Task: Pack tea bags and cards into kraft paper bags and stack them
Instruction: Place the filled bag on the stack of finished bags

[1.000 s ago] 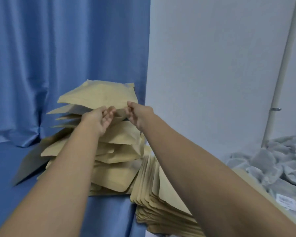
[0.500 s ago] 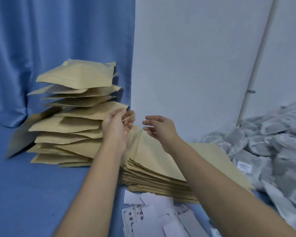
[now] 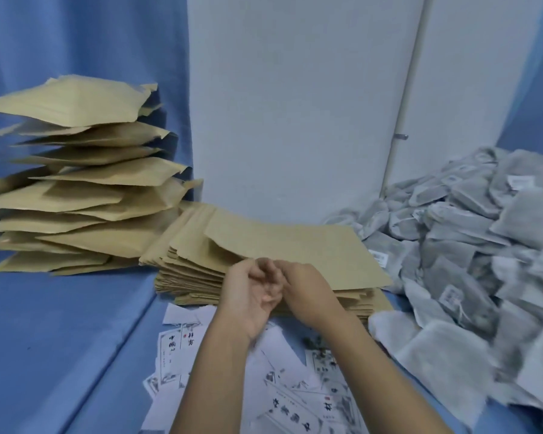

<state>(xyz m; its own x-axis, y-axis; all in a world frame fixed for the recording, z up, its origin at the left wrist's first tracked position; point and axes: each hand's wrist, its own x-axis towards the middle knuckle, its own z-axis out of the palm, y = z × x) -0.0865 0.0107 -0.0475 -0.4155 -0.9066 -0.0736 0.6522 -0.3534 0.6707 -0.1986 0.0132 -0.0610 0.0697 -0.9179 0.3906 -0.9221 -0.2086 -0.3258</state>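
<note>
On the blue bench (image 3: 60,339), the tall stack of filled kraft bags (image 3: 82,183) is standing at the back left. The heap of tea bags (image 3: 470,245) is lying on the right, and the flat pile of empty kraft bags (image 3: 295,245) is sitting between them, behind the scattered cards (image 3: 289,402). The left hand (image 3: 251,296) and the right hand (image 3: 308,292) are meeting with curled fingers at the pile's near edge; whether they are pinching a bag, one cannot tell. The person is probably better peeling off one bag only. Half a second before, the hands were apart and higher, near the filled stack.
</note>
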